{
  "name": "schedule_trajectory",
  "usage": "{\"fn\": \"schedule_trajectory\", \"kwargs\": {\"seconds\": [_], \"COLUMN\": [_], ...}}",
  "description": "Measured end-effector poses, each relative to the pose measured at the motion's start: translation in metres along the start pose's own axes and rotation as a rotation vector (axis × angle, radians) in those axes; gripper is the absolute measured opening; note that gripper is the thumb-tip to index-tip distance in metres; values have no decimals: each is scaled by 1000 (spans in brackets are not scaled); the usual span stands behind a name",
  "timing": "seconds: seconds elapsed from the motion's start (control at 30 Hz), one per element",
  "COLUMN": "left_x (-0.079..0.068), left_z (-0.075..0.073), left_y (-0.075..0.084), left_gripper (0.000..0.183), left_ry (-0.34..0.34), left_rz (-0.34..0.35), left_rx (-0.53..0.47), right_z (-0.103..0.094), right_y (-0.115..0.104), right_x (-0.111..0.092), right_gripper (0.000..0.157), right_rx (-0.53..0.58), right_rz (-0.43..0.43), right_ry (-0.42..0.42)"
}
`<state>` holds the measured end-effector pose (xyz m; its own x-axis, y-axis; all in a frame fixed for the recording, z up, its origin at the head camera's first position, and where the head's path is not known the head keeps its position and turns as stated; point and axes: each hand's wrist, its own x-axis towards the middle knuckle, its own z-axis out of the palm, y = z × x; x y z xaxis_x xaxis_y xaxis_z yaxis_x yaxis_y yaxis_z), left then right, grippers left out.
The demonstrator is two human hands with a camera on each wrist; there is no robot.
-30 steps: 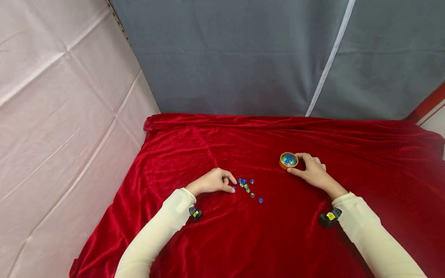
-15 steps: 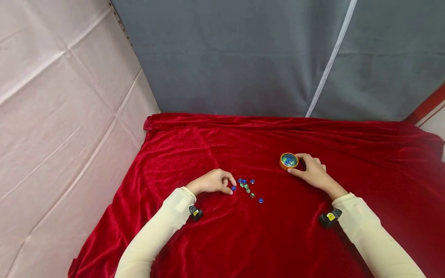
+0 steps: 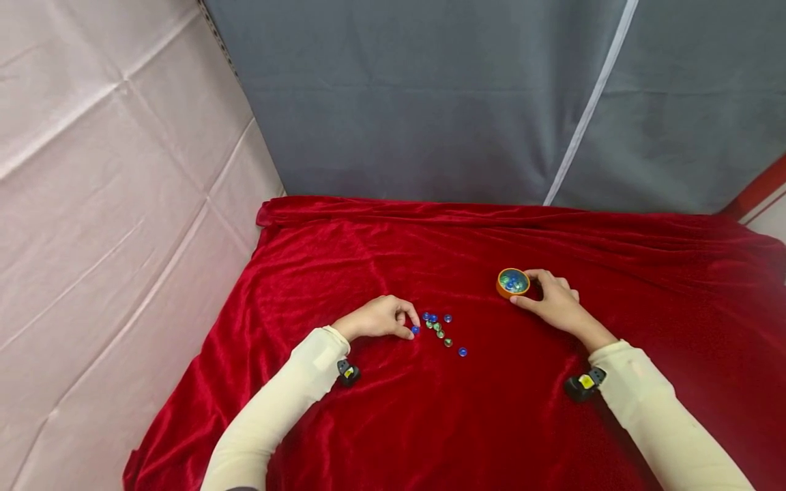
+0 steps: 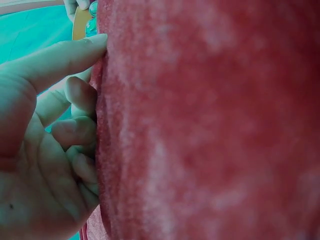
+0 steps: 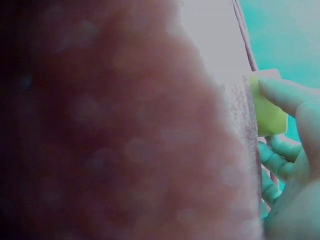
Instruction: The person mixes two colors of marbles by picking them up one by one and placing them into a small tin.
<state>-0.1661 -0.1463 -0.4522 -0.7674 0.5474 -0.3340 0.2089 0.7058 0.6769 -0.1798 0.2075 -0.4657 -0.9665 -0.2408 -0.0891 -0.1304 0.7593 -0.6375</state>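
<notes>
Cream sleeves (image 3: 295, 382): A person's forearms are slanting in from the near side, one well left of an orange dish (image 3: 504, 294), the other on its near right.
Lone blue marble (image 3: 462, 352): It is lying nearer than the dish and to its left, apart from the rest.
Green marbles (image 3: 440, 334): Four are forming a slanting line on the red cloth (image 3: 393, 423), left of the dish and nearer.
Left hand (image 3: 376, 318): The person is apparently picking up a single marble, well left of the dish. Thumb and forefinger are pinching a blue marble (image 3: 415, 330); whether it is clearing the cloth, neither view is showing. The thumb is stretching nearly straight while the other fingers are curling toward the palm.
Next move: By judgement, the moment is calling for a light, even pinch, a smooth round piece being liable to roll.
Three blue marbles (image 3: 433, 318): They are lying at the line's far end, left of the dish, two close together.
Right hand (image 3: 555, 303): It is gripping the dish from its right, the thumb pressing the near side, fingers bending round the far side.
Dish contents: Blue and green marbles (image 3: 512, 283) are resting inside the upright dish.
Grey curtain (image 3: 399, 116): It is hanging well behind the dish.
</notes>
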Motion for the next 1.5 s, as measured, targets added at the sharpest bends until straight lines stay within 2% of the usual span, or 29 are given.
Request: {"fn": "schedule_trajectory", "kwargs": {"seconds": [0.47,0.7,1.0,1.33,1.5], "left_x": [1,6,26,50,67], "left_z": [0,-4,-11,-12,-13], "left_y": [-1,6,25,52,64], "left_gripper": [16,17,15,14,15], "left_ry": [-11,2,29,37,71], "left_rz": [24,29,95,115,136], "left_rx": [-61,-109,-140,-138,-135], "right_z": [2,3,1,3,3], "right_y": [3,5,3,3,4], "right_x": [0,0,-1,-2,0], "right_gripper": [65,64,64,66,65], "right_rx": [11,9,13,17,7], "right_rz": [-6,-13,-11,-6,-8], "right_ry": [9,14,12,10,20]}}
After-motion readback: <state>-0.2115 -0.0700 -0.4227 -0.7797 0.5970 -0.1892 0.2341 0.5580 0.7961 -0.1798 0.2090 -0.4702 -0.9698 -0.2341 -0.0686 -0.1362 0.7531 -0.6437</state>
